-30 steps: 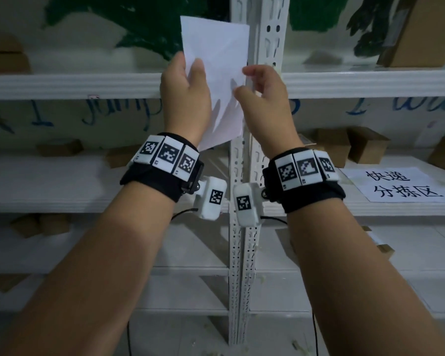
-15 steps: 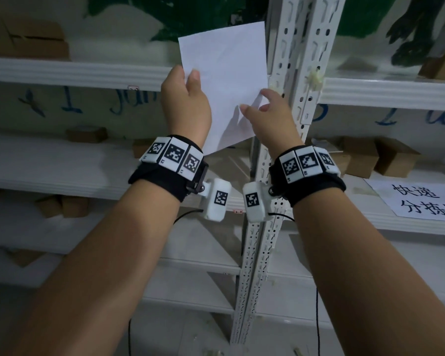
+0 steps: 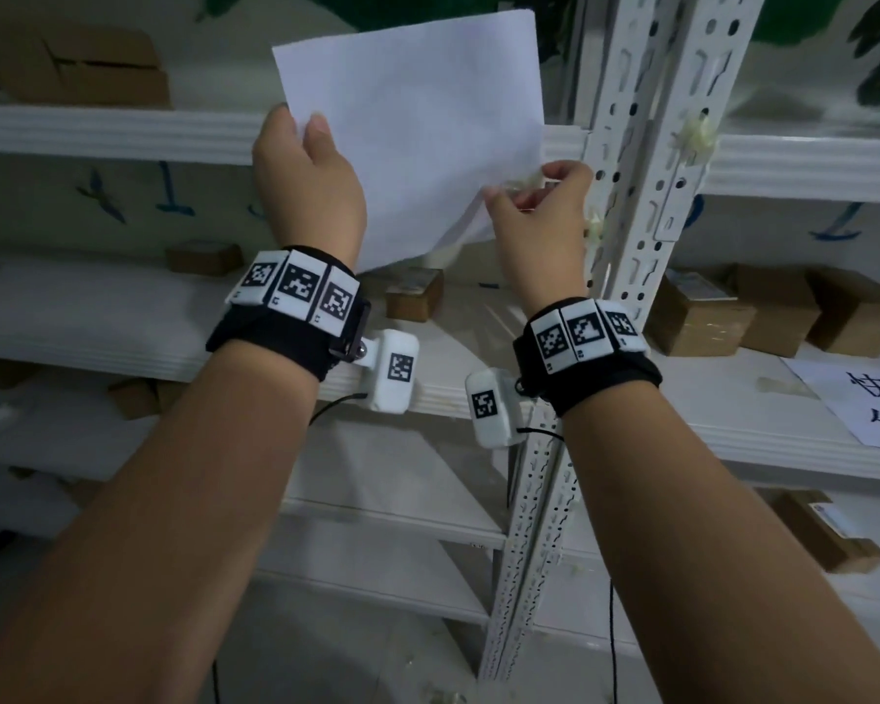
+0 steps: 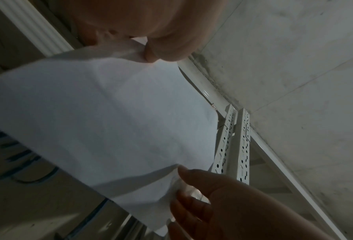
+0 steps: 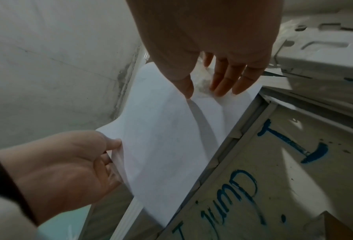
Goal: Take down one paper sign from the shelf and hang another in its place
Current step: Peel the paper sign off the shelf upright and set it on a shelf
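A blank-backed white paper sign [image 3: 417, 124] hangs in the air in front of the upper shelf beam [image 3: 113, 134], just left of the white perforated upright [image 3: 651, 205]. My left hand [image 3: 301, 129] pinches its left edge between thumb and fingers. My right hand [image 3: 534, 182] pinches the lower right corner, where a bit of clear tape clings. The left wrist view shows the sheet [image 4: 110, 121] bowed between both hands. From the right wrist, my right hand's fingertips [image 5: 222, 87] lie on the sheet [image 5: 171, 129]. A second sign [image 3: 869, 403] with black characters lies on the right-hand shelf.
Old tape scraps [image 3: 697, 139] stick to the upright. Cardboard boxes [image 3: 702, 317] stand on the middle shelf to the right, a small one [image 3: 415, 294] sits behind my hands, and a large one [image 3: 87, 68] is at the upper left. Blue writing [image 5: 233, 203] marks the back panel.
The sheet has come away leftward from the upright and turned broadside to me. Both hands kept their hold and moved left with it, and my view has swung closer.
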The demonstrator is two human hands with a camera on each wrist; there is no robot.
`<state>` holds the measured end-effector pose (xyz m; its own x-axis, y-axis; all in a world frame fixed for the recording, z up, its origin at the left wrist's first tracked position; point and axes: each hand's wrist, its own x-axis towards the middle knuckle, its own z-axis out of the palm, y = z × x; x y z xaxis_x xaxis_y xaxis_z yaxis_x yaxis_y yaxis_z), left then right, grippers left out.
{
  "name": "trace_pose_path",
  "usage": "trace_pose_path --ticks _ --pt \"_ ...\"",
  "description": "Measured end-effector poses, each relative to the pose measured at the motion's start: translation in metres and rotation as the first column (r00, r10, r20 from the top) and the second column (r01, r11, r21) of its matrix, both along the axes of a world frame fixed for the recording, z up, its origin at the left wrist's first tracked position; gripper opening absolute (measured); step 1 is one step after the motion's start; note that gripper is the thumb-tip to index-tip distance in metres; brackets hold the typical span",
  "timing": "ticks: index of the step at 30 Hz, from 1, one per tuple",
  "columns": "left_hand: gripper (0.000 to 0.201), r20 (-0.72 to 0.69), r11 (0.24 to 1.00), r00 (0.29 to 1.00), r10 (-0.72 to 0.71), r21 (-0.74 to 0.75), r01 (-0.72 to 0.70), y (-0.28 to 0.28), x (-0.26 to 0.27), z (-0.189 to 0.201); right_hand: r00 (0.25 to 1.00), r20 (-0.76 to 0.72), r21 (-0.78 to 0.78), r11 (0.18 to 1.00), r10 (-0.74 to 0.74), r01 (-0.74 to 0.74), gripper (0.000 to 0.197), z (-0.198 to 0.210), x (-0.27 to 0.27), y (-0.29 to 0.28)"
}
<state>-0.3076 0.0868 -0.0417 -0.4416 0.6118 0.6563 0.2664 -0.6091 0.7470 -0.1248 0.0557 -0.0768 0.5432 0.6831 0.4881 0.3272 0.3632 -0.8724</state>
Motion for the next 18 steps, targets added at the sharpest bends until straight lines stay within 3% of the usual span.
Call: trace_pose_path --ticks 5,8,9,12,13,18 --pt "0.025 -0.005 0.999 1.0 0.026 -0.024 -0.026 0.007 -0.001 -0.002 0.977 0.109 0.035 0.983 -0.185 0.182 0.068 -0.003 -0.003 0.009" --pt "0.028 0.06 1.0 0.998 0.001 -0.029 0.001 0.012 0.002 -0.004 0.953 0.209 0.032 0.976 -0.217 0.215 0.055 -0.004 -0.006 0.013" --pt "0.04 0.078 0.999 0.997 -0.024 -0.046 0.027 0.012 0.005 -0.005 0.956 0.22 0.038 0.981 -0.195 0.191 0.05 -0.004 -0.008 0.014" --pt "0.105 0.035 0.985 0.999 -0.038 -0.166 0.044 0.002 0.023 -0.006 0.991 0.127 0.064 0.997 -0.049 0.041 0.036 -0.003 -0.02 0.014" --pt "0.117 0.016 0.98 0.999 -0.043 -0.193 0.046 -0.006 0.032 -0.006 0.993 0.114 0.072 0.997 -0.024 0.016 0.035 -0.003 -0.024 0.014" --pt "0.121 -0.053 0.948 0.968 -0.245 -0.223 0.228 -0.021 0.061 -0.001 0.992 0.123 0.091 0.995 0.029 -0.04 0.032 -0.002 -0.035 0.014"
